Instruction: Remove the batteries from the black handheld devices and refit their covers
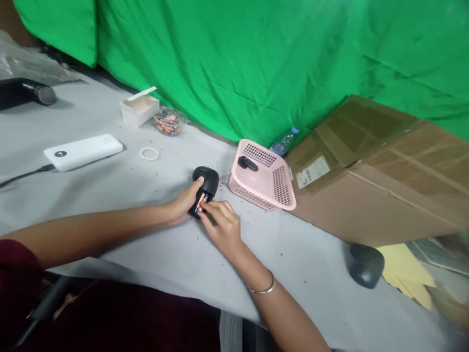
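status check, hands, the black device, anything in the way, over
Left hand gripping black device; right hand fingers at orange-and-blue battery. Device's battery compartment open. Pink basket nearby, apart from both hands.

the device (212, 180) is cased in smooth black plastic with a soft sheen; a glossier skin is shown by the battery (202, 199). the basket (259, 179) is formed of pierced pink plastic. the box (381, 204) is made of brown cardboard, with a paper label (313, 171) stuck on. the curtain (271, 52) is seen as rumpled cloth, the table (146, 184) as matt. the power bank (83, 152) is finished in smooth white plastic, the bangle (264, 290) in shiny metal.
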Tool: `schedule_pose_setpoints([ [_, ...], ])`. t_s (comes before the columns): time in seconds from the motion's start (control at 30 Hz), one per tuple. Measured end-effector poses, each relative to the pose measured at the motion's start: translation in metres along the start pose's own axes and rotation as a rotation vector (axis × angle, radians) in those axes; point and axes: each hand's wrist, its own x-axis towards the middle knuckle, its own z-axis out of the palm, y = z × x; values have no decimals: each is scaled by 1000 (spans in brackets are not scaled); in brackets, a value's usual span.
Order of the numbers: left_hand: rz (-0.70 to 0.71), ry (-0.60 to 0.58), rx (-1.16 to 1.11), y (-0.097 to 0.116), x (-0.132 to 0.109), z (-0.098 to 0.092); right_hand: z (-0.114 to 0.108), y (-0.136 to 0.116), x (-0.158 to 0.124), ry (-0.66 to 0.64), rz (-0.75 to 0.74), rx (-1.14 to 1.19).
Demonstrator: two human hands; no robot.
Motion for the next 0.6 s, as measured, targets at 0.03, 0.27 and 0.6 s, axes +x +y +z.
schedule_pose_setpoints([
  [0.03, 11, 20, 3, -1, 1, -1, 1, -1, 0, -2, 4, -12],
  [0.27, 110, 16, 10, 3, 10, -4, 4, -1, -2, 6, -48, -43],
  [0.6, 356, 128, 302, -12, 24, -15, 18, -1, 4, 11, 582, 260],
])
